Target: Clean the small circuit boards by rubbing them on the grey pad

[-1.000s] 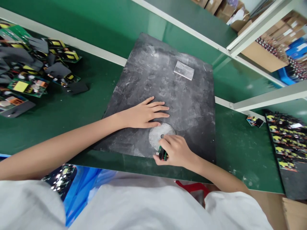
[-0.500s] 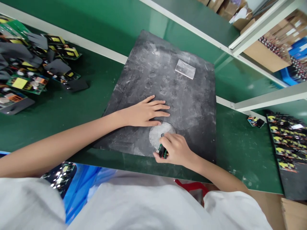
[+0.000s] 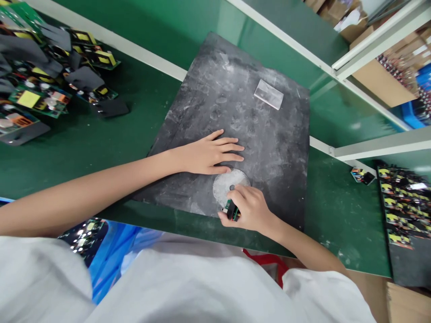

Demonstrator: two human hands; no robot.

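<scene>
Right hand [image 3: 252,208]: fingers pinching a small circuit board [image 3: 230,210], thumb on one side, index curled over the other. Board sits over the near edge of a round grey disc with a centre hole [image 3: 224,186], on a black mat [image 3: 276,143] on the green counter [image 3: 340,224]. Grip by the sides looks chosen to control the board's angle and keep the fingertips off its underside; my read.

Left hand [image 3: 212,154]: palm down on the mat, fingers spread, grasping nothing. Thumb tip is at the disc's far edge; can't tell contact from hover. Probably there to brace and keep mat or disc from sliding.

Pale rectangular block [image 3: 268,94] lies toward the mat's far side, clear of both hands. Heap of circuit boards [image 3: 50,67] on the left; black tray [image 3: 409,260] with boards in rows on the right, one loose board [image 3: 362,176] just beside it. Split likely keeps two batches apart within reach.

Hard to see: most of the held board is behind the fingers, so its underside and any contact with the disc are unreadable. Right hand covers part of the disc. Heap and tray are cut off by the frame. Boards by the blue plastic [image 3: 117,251] below the counter edge are partly hidden by the sleeve.
</scene>
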